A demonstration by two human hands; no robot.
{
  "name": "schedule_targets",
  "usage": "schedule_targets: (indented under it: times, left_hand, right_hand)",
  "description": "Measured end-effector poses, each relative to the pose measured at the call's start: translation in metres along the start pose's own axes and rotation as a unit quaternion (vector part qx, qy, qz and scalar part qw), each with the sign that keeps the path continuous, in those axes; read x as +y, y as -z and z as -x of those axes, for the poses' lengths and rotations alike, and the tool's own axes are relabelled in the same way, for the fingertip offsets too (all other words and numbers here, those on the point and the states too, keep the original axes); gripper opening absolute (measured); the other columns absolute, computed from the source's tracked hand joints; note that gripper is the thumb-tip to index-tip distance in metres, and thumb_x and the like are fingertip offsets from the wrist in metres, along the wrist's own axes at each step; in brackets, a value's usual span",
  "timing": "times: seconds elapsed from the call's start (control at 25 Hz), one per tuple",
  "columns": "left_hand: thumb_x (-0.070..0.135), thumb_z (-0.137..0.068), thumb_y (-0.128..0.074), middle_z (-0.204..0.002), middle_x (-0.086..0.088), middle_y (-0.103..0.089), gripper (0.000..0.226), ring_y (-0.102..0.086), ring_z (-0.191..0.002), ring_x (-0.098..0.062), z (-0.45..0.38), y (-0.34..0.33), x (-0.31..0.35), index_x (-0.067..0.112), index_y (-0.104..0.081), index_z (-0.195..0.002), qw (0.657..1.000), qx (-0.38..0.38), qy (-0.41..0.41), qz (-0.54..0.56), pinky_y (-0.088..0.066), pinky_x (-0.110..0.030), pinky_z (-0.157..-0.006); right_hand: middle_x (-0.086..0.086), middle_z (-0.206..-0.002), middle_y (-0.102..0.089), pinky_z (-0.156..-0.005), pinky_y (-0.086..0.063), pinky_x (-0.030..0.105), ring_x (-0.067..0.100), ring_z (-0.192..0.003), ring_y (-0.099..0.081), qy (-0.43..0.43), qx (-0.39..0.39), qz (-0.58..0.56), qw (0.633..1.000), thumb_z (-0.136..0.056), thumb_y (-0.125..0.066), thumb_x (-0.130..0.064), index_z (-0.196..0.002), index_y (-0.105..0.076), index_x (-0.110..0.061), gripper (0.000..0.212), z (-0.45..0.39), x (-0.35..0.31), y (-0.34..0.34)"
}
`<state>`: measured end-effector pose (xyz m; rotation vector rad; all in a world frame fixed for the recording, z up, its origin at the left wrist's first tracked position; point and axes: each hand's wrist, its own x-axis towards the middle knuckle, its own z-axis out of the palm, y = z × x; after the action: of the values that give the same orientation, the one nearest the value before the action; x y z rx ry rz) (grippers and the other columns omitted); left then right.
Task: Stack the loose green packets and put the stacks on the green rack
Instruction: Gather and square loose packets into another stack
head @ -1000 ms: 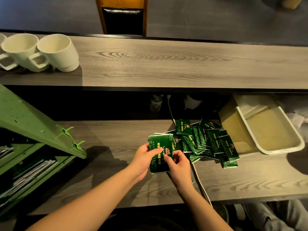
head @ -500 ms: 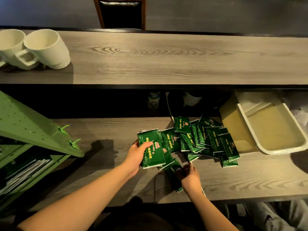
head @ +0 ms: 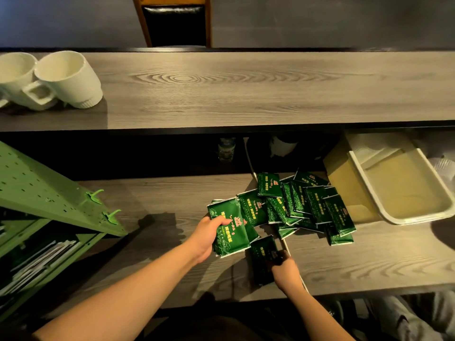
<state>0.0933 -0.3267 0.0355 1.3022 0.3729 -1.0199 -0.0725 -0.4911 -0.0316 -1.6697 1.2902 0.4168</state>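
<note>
Head view, looking down on a two-level wooden counter. Left hand (head: pixel 205 236) grips a small stack of green packets (head: pixel 229 230) near frame centre, thumb curled over the top packet, fingers underneath; the stack is tilted and overlaps other packets at its 3 o'clock side. Right hand (head: pixel 285 270) is at approx. 5 o'clock from the stack, fingers curled on a single dark packet (head: pixel 262 260) lying on the lower shelf (head: pixel 160 200); this area is in shadow, so the grip looks like a pinch but cannot be confirmed. Loose pile of packets (head: pixel 307 205) is spread at 2 o'clock from the left hand, touching a tan box (head: pixel 341 178) w/ a white tray (head: pixel 403 193) resting on it. Green rack (head: pixel 49 193) stands at 9 o'clock, well apart from the pile, w/ two hooks on its pegboard side. Two white mugs (head: pixel 61 77) sit side by side, touching, at 11 o'clock on the upper shelf (head: pixel 246 94).
</note>
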Motion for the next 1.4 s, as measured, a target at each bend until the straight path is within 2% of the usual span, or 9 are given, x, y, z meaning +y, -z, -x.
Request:
schedule_targets:
  times: [0.12,0.28,0.48,0.76,0.84,1.0,1.12,1.32,1.4]
  left_hand:
    - [0.031,-0.067,-0.084,-0.125,-0.011,-0.070,0.074,-0.061,-0.123,-0.030,0.010,-0.005,0.001,0.004,-0.055,-0.130,1.000,-0.022,-0.003,-0.018,-0.042,-0.053,-0.112]
    - [0.012,-0.091,-0.068,-0.112,-0.010,-0.075,0.023,-0.068,-0.111,-0.029,0.017,-0.004,0.000,0.010,-0.063,-0.114,0.999,-0.013,-0.005,-0.042,-0.050,-0.051,-0.104]
    - [0.020,-0.100,-0.057,-0.122,-0.013,-0.071,0.018,-0.066,-0.116,-0.031,0.021,-0.005,-0.009,0.018,-0.065,-0.117,0.999,-0.029,-0.011,-0.041,-0.049,-0.053,-0.105]
    - [0.057,-0.103,-0.035,-0.119,-0.009,-0.074,0.057,-0.068,-0.116,-0.025,0.034,-0.015,-0.015,0.015,-0.065,-0.127,0.997,-0.067,-0.026,-0.017,-0.049,-0.048,-0.106]
    - [0.067,-0.095,-0.048,-0.128,0.001,-0.070,0.060,-0.061,-0.125,-0.019,0.032,-0.016,-0.018,0.024,-0.060,-0.134,0.995,-0.070,-0.051,-0.057,-0.042,-0.047,-0.113]
    - [0.026,-0.096,-0.066,-0.124,0.005,-0.071,0.033,-0.062,-0.122,-0.015,0.017,-0.010,-0.024,0.029,-0.057,-0.127,0.992,-0.071,-0.077,-0.066,-0.042,-0.044,-0.114]
    - [0.055,-0.073,-0.080,-0.136,-0.002,-0.064,0.081,-0.059,-0.127,-0.020,0.005,0.003,-0.024,0.017,-0.051,-0.137,0.996,-0.022,-0.083,-0.035,-0.041,-0.048,-0.114]
    - [0.047,-0.084,-0.074,-0.163,-0.003,-0.031,0.100,-0.029,-0.150,-0.025,-0.008,0.026,-0.023,0.015,-0.018,-0.160,0.997,0.055,-0.045,-0.034,-0.021,-0.045,-0.122]
    - [0.048,-0.082,-0.076,-0.163,-0.003,-0.031,0.105,-0.028,-0.150,-0.024,-0.009,0.035,-0.022,0.018,-0.013,-0.161,0.996,0.080,-0.028,-0.016,-0.020,-0.045,-0.122]
  right_hand:
    - [0.013,-0.100,-0.069,-0.077,-0.049,0.035,0.027,-0.089,-0.064,0.031,0.040,-0.107,0.993,-0.089,-0.061,-0.003,-0.122,-0.059,0.000,0.033,0.023,-0.016,0.010]
    - [0.013,-0.087,-0.068,-0.076,-0.048,0.040,0.024,-0.080,-0.061,0.102,0.035,-0.267,0.958,-0.090,-0.057,-0.003,-0.090,-0.062,-0.007,0.007,0.058,-0.047,0.019]
    - [-0.003,-0.088,-0.073,-0.075,-0.052,0.026,0.013,-0.085,-0.067,0.211,-0.020,-0.287,0.934,-0.095,-0.056,-0.006,-0.097,-0.066,-0.016,0.014,0.094,-0.085,0.011]
    - [0.002,-0.117,-0.063,-0.090,-0.054,0.032,0.016,-0.106,-0.063,0.237,-0.023,-0.256,0.937,-0.096,-0.058,-0.010,-0.131,-0.044,-0.021,0.039,0.099,-0.080,-0.020]
    - [-0.004,-0.125,-0.060,-0.097,-0.051,0.031,0.009,-0.113,-0.060,0.238,-0.037,-0.246,0.939,-0.098,-0.055,-0.012,-0.142,-0.036,-0.025,0.050,0.097,-0.077,-0.027]
    - [-0.018,-0.141,-0.048,-0.106,-0.038,0.019,-0.005,-0.128,-0.046,0.258,-0.058,-0.192,0.945,-0.102,-0.050,-0.024,-0.152,-0.026,-0.030,0.056,0.088,-0.082,-0.032]
    - [-0.008,-0.146,-0.041,-0.112,-0.035,0.033,0.009,-0.134,-0.041,0.211,-0.065,-0.170,0.960,-0.101,-0.045,-0.042,-0.153,-0.024,-0.026,0.058,0.064,-0.079,-0.034]
    - [0.004,-0.106,-0.064,-0.069,-0.047,0.019,0.018,-0.094,-0.062,0.147,-0.004,-0.051,0.988,-0.097,-0.060,-0.024,-0.127,-0.049,-0.013,0.034,0.009,-0.066,-0.040]
    - [0.009,-0.108,-0.061,-0.072,-0.049,0.015,0.022,-0.097,-0.061,0.174,0.035,-0.007,0.984,-0.091,-0.066,-0.011,-0.115,-0.057,-0.012,0.026,-0.012,-0.063,-0.044]
